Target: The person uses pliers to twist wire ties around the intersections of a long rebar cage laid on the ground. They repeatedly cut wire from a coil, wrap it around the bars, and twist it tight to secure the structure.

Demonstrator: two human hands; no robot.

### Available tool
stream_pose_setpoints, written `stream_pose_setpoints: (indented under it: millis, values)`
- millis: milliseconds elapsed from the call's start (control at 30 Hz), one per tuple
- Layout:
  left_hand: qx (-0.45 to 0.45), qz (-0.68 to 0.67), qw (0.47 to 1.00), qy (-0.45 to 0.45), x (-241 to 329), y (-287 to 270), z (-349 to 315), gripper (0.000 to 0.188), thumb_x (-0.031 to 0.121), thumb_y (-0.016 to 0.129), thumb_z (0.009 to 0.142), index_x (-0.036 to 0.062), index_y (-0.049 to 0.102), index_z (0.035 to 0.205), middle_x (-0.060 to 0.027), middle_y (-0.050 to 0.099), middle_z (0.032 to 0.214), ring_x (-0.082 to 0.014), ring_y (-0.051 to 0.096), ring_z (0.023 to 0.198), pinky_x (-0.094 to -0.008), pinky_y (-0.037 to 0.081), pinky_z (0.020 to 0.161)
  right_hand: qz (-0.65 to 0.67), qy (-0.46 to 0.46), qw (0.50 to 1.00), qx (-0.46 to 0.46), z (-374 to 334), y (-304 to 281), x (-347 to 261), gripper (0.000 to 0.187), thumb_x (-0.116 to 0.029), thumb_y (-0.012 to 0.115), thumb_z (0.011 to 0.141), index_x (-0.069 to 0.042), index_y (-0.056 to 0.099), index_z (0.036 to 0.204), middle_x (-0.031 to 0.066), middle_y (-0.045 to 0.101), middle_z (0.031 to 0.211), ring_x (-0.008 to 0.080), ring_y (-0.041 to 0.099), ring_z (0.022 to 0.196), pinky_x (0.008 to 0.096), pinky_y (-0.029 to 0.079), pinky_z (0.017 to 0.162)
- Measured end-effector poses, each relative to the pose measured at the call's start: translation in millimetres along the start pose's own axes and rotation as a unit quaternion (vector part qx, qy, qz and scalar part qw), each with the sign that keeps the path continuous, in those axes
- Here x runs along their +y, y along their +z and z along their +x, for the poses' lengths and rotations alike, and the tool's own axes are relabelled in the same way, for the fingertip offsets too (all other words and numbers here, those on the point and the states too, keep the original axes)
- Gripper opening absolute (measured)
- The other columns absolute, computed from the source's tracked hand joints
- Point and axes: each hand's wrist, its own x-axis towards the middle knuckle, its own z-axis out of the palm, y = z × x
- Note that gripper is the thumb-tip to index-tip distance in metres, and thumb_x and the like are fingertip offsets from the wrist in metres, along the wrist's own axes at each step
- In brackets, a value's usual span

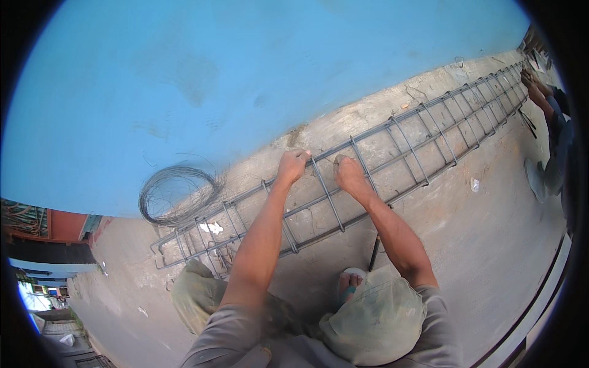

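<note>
A long rebar cage [328, 194] of grey bars and square stirrups lies in front of me, running from lower left to the far upper right. My left hand [293, 167] is closed at the cage's far top bar, beside a stirrup corner, its fingertips pinched together. Just right of that stirrup, my right hand [350, 174] is closed in a fist over the cage. Whatever either hand grips is hidden or too thin to make out. A coil of thin dark tie wire [147, 201] leans against the wall by the cage's left end.
A blue wall [184, 80] rises along the cage's far side. At the far right, another person's hands [535, 84] are by the cage's other end. White scraps [211, 227] lie near the left end. My knees and a sandalled foot [350, 285] are close to the near side.
</note>
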Motion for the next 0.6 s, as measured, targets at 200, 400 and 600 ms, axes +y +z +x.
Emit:
stream_pose_setpoints:
  millis: [200,400,600]
  values:
    - [-0.091,-0.021,0.993,-0.071,-2,7,29,0.036,0.034,0.065,0.09,-0.0006,0.072,0.091,-0.0147,0.07,0.081,-0.0265,0.063,0.074,-0.0373,0.047,0.071,0.185,0.038,0.981,0.034,10,23,-22,0.014,-0.011,0.06,0.084,0.0,0.066,0.089,0.0275,0.065,0.086,0.0447,0.063,0.086,0.0484,0.051,0.076]
    - [-0.04,-0.202,0.973,-0.108,-15,11,33,0.025,0.021,0.067,0.089,-0.0033,0.071,0.086,-0.0077,0.068,0.078,-0.0144,0.059,0.069,-0.0303,0.045,0.06,0.206,0.02,0.978,0.005,14,29,-21,0.018,-0.017,0.062,0.086,0.0,0.066,0.088,0.0271,0.064,0.086,0.0449,0.062,0.085,0.049,0.049,0.075]
    - [-0.078,-0.251,0.955,-0.14,-2,3,27,0.022,0.017,0.065,0.09,-0.0037,0.069,0.095,-0.0106,0.067,0.084,-0.0159,0.062,0.073,-0.0309,0.051,0.057,0.098,0.062,0.993,-0.002,11,25,-16,0.017,-0.014,0.059,0.084,0.001,0.067,0.087,0.0265,0.066,0.09,0.0437,0.064,0.088,0.0477,0.051,0.079]
